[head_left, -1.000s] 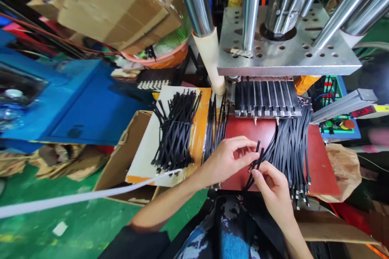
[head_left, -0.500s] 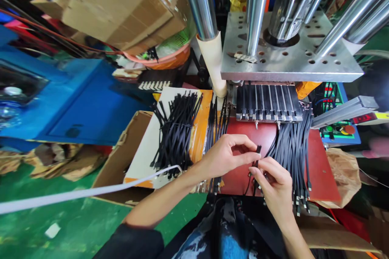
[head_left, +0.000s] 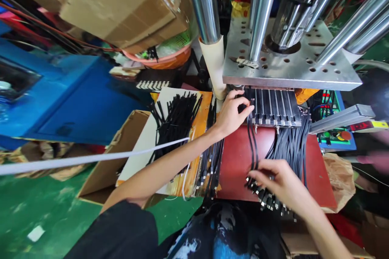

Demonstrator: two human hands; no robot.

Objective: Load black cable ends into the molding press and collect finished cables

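My left hand (head_left: 232,112) is raised to the left end of the slotted metal mould block (head_left: 276,107), thumb and fingertips pinched on the upper end of a thin black cable (head_left: 253,143). Two black strands hang side by side from there down to my right hand (head_left: 278,180). That hand is closed around their lower part, just over the red board (head_left: 234,162). A thick bunch of black cables (head_left: 288,143) lies to the right, metal plugs at the near end. More loose cables (head_left: 212,162) lie left of the board.
A drilled steel press plate (head_left: 291,75) on chrome posts hangs above the mould. A banded cable bundle (head_left: 176,123) rests on cardboard at left. A white cord (head_left: 100,158) crosses in front. The control box (head_left: 336,123) stands at right; an open carton (head_left: 121,149) sits at left.
My left hand has moved up and away to the mould's left end, while my right hand has dropped slightly lower. The cables now stretch between them.
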